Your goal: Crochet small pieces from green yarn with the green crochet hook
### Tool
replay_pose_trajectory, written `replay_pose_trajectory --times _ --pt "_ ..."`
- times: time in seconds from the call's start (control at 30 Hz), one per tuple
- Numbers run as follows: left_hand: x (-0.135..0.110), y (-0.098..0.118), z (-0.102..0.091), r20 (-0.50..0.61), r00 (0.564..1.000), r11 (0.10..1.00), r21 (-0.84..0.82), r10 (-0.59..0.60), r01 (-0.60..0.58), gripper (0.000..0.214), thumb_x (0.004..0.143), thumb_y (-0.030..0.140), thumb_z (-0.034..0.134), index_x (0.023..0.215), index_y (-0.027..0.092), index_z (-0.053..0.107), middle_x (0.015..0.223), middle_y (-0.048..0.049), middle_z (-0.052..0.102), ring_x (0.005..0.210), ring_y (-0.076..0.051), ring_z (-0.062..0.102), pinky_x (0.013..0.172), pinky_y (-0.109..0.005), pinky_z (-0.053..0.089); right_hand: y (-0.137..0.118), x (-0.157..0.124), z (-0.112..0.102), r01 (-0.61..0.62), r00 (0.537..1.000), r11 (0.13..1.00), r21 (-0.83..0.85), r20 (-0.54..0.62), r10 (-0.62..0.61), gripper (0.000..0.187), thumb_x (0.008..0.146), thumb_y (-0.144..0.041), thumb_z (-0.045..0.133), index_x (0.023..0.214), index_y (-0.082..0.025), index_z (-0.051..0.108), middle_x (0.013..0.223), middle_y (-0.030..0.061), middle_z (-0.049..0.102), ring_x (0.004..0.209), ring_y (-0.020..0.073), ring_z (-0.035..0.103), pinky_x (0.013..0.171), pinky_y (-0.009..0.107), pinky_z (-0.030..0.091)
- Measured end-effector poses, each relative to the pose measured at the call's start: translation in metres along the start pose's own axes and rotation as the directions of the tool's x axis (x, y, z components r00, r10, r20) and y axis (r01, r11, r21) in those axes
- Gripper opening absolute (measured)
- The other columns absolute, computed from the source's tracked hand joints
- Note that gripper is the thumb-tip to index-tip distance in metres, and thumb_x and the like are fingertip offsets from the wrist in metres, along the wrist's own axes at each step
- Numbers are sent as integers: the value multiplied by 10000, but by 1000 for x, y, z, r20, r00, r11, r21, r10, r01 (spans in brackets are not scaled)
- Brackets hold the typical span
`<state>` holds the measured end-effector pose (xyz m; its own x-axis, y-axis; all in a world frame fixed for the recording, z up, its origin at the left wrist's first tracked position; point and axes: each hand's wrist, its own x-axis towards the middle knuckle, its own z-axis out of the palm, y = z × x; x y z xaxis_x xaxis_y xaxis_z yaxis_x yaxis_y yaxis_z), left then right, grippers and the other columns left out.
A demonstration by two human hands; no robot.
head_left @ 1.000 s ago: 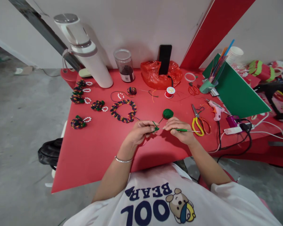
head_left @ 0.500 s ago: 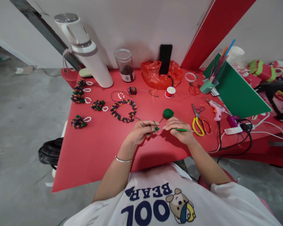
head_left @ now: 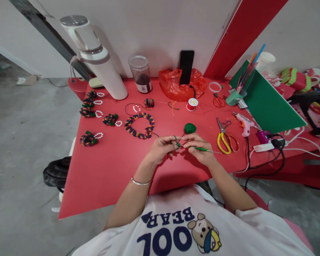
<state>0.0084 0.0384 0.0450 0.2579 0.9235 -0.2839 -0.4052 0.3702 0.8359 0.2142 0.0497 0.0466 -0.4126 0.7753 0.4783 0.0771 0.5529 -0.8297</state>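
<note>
Over the red table [head_left: 106,170] my left hand [head_left: 160,149] pinches a small piece of green yarn work [head_left: 177,144]. My right hand [head_left: 200,149] is closed on a green-handled crochet hook [head_left: 202,149], whose tip meets the yarn work between the two hands. A strand of yarn runs up from there to a green yarn ball [head_left: 189,128] lying just beyond my fingers. A silver bangle sits on my left wrist.
A multicoloured crocheted ring [head_left: 139,125] and several small crocheted pieces with white bead loops [head_left: 88,138] lie to the left. Yellow-handled scissors [head_left: 223,139], a pink glue gun [head_left: 244,124], cables, a red thread spool [head_left: 192,104], a jar [head_left: 140,73], a red bag [head_left: 182,85] and a white bottle [head_left: 96,57] stand farther back.
My right hand has shifted left with the hook, closing the gap to my left hand. The yarn ball and the table things have not moved.
</note>
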Motion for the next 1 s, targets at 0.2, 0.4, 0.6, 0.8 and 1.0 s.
replay_pose_trajectory --times 0.2,0.4,0.6,0.8,1.0 --pt "0 -6 0 7 1000 1000 6 5 -5 423 628 258 886 1017 128 785 703 -18 687 517 -132 640 395 -212 496 1 -1 9 -15 1000 1000 11 -12 16 217 983 -423 625 1007 -265 773 1076 80 797 1028 231 725 952 450 549" --pt "2 -6 6 -93 990 995 27 102 -100 442 612 286 900 1006 120 790 705 -32 709 562 -131 654 436 -196 463 -1 -3 17 -45 993 999 -27 -115 42 163 987 -362 629 1034 -285 764 1063 60 782 1004 217 704 931 434 554" --pt "4 -8 12 -209 961 983 51 181 -174 408 600 274 888 966 119 796 639 -11 703 525 -104 609 452 -189 435 -4 -5 28 -30 982 973 -227 -186 -13 187 1003 -369 598 1039 -278 757 1028 56 766 994 217 695 924 430 552" --pt "7 -13 16 -276 944 977 -63 181 -206 459 584 259 897 1006 117 787 649 4 705 478 -59 526 457 -178 409 1 -8 47 63 957 862 -503 -213 -195 233 981 -279 639 1199 -323 713 1101 53 742 997 215 672 891 408 550" --pt "4 -7 11 -180 980 972 -201 84 -120 424 552 261 910 939 128 800 630 -6 689 444 -58 504 408 -177 365 6 -7 47 121 945 877 -465 -218 -246 317 978 -304 647 1286 -369 682 1081 51 696 1001 213 646 872 398 559"
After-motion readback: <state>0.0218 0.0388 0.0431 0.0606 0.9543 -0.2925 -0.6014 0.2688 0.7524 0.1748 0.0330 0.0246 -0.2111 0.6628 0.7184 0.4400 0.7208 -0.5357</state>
